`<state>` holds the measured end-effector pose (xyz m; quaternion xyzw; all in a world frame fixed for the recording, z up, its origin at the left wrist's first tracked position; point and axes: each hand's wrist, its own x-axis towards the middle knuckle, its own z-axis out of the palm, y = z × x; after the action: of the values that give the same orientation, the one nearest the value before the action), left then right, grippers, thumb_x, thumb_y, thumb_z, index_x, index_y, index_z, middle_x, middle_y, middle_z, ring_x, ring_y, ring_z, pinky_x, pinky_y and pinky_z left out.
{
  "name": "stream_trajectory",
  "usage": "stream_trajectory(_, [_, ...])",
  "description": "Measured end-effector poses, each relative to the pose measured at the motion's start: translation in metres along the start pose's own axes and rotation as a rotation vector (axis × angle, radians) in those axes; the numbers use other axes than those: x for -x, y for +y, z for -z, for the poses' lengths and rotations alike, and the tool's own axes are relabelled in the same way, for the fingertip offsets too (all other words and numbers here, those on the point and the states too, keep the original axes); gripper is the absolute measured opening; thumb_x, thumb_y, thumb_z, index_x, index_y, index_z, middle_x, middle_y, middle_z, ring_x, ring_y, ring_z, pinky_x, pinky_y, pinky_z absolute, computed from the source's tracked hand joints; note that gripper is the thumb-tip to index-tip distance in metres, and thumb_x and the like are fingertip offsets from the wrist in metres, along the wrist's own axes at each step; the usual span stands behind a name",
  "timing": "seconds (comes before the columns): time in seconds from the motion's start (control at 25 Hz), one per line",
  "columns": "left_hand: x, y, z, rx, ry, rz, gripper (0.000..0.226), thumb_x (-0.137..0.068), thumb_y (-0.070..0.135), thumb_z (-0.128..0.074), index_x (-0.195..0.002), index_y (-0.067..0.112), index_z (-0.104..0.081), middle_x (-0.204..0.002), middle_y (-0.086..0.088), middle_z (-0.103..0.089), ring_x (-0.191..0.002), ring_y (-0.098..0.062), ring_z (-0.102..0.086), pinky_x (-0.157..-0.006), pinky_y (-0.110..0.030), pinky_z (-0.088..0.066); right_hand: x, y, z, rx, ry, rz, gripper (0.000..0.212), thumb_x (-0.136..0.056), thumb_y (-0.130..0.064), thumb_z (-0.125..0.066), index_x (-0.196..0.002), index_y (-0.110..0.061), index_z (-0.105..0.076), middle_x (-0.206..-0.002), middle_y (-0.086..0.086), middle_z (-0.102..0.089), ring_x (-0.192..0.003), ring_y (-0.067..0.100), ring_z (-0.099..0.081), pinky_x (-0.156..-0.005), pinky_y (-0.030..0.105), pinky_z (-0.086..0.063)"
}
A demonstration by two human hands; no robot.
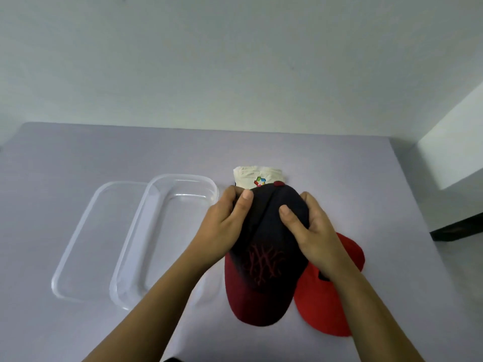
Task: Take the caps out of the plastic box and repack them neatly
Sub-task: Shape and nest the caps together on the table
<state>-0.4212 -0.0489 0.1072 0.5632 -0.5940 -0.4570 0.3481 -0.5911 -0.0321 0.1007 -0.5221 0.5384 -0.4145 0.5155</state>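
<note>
1. Gripping the dark navy cap [264,257] from both sides, the left hand [222,226] and the right hand [317,236] are closing on its crown, thumbs pressing on top, fingers wrapping under and out of sight.
2. Nearest the viewer from the grip, the cap's dark red brim is pointing back toward the person and is appearing to touch the grey table [78,158].
3. Just right of the grip and partly under the right wrist, a bright red cap [329,304] is lying on the table.
4. Left of the grip, the clear plastic box [180,184] is sitting with no caps in it; its lid [78,231] is lying touching its far-left side.
5. Just beyond the grip, a cream cap [251,175] with a multicoloured emblem is peeking out behind the fingertips.
</note>
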Motion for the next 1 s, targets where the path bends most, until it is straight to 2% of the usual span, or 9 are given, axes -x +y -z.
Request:
stream_trajectory(0.08, [0.002, 0.011, 0.012, -0.084, 0.030, -0.082, 0.037, -0.095, 0.040, -0.044, -0.063, 0.022, -0.048, -0.054, 0.014, -0.044, -0.053, -0.002, -0.041, -0.053, -0.015, -0.032, 0.006, -0.013, 0.000, 0.031, -0.043, 0.074, 0.023, -0.091, -0.014, -0.055, -0.079, -0.032, -0.045, -0.060, -0.033, -0.059, -0.059, -0.013, -0.055, -0.054, 0.005, -0.041])
stream_trajectory(0.2, [0.003, 0.027, 0.023, -0.217, 0.022, -0.186, 0.039, -0.097, 0.032, -0.046, -0.069, 0.005, -0.046, -0.055, 0.005, -0.039, -0.051, -0.006, -0.036, -0.049, -0.017, -0.030, 0.011, -0.026, 0.003, 0.027, -0.084, 0.164, 0.026, -0.092, -0.011, -0.053, -0.079, -0.032, -0.046, -0.062, -0.032, -0.059, -0.060, -0.013, -0.055, -0.056, 0.005, -0.041])
stream_trajectory(0.36, [0.004, 0.042, 0.026, -0.283, 0.050, -0.249, 0.040, -0.099, 0.033, -0.040, -0.063, 0.015, -0.036, -0.055, 0.006, -0.035, -0.050, -0.008, -0.034, -0.050, -0.019, -0.028, 0.020, -0.034, 0.003, 0.016, -0.113, 0.251, 0.029, -0.093, -0.008, -0.050, -0.081, -0.035, -0.048, -0.068, -0.034, -0.058, -0.067, -0.013, -0.055, -0.062, 0.005, -0.042])
stream_trajectory(0.44, [0.011, 0.042, 0.024, -0.257, 0.063, -0.212, 0.041, -0.097, 0.037, -0.042, -0.062, 0.017, -0.040, -0.054, 0.009, -0.037, -0.050, -0.006, -0.034, -0.051, -0.019, -0.029, 0.022, -0.033, 0.004, 0.019, -0.101, 0.261, 0.028, -0.094, -0.012, -0.050, -0.080, -0.037, -0.048, -0.068, -0.033, -0.057, -0.067, -0.011, -0.055, -0.063, 0.006, -0.042])
stream_trajectory(0.56, [0.023, 0.040, 0.027, -0.206, 0.067, -0.154, 0.038, -0.095, 0.035, -0.049, -0.071, 0.007, -0.054, -0.059, 0.003, -0.047, -0.056, -0.009, -0.041, -0.055, -0.021, -0.034, 0.024, -0.031, 0.002, -0.014, -0.153, 0.252, 0.024, -0.094, -0.015, -0.050, -0.082, -0.035, -0.049, -0.068, -0.031, -0.059, -0.067, -0.010, -0.055, -0.062, 0.008, -0.043])
stream_trajectory(0.64, [0.028, 0.038, 0.036, -0.144, 0.082, -0.122, 0.041, -0.095, 0.033, -0.049, -0.069, 0.002, -0.049, -0.062, -0.003, -0.041, -0.056, -0.011, -0.038, -0.054, -0.024, -0.031, 0.027, -0.031, -0.005, -0.062, -0.219, 0.242, 0.015, -0.093, -0.019, -0.050, -0.089, -0.032, -0.054, -0.076, -0.028, -0.061, -0.074, -0.008, -0.058, -0.068, 0.010, -0.046])
stream_trajectory(0.76, [0.028, 0.035, 0.055, -0.079, 0.059, -0.068, 0.040, -0.095, 0.036, -0.048, -0.062, 0.014, -0.045, -0.058, 0.004, -0.038, -0.052, -0.008, -0.035, -0.051, -0.022, -0.029, 0.026, -0.034, -0.022, -0.093, -0.254, 0.224, 0.011, -0.094, -0.026, -0.050, -0.101, -0.029, -0.058, -0.094, -0.017, -0.061, -0.092, 0.002, -0.059, -0.080, 0.020, -0.050])
stream_trajectory(0.88, [0.028, 0.029, 0.073, -0.136, 0.080, -0.063, 0.040, -0.095, 0.037, -0.049, -0.064, 0.011, -0.049, -0.060, 0.002, -0.041, -0.055, -0.009, -0.038, -0.055, -0.026, -0.031, 0.021, -0.038, -0.037, -0.038, -0.273, 0.164, 0.009, -0.096, -0.027, -0.047, -0.099, -0.029, -0.055, -0.091, -0.020, -0.062, -0.090, 0.000, -0.060, -0.079, 0.019, -0.049])
stream_trajectory(1.0, [0.032, 0.022, 0.093, -0.055, 0.095, -0.052, 0.037, -0.093, 0.035, -0.053, -0.059, 0.021, -0.054, -0.052, 0.012, -0.046, -0.051, -0.006, -0.041, -0.053, -0.020, -0.034, 0.016, -0.039, -0.055, -0.118, -0.332, 0.020, 0.020, -0.092, -0.034, -0.050, -0.110, -0.031, -0.057, -0.114, -0.006, -0.064, -0.110, 0.009, -0.060, -0.093, 0.026, -0.049])
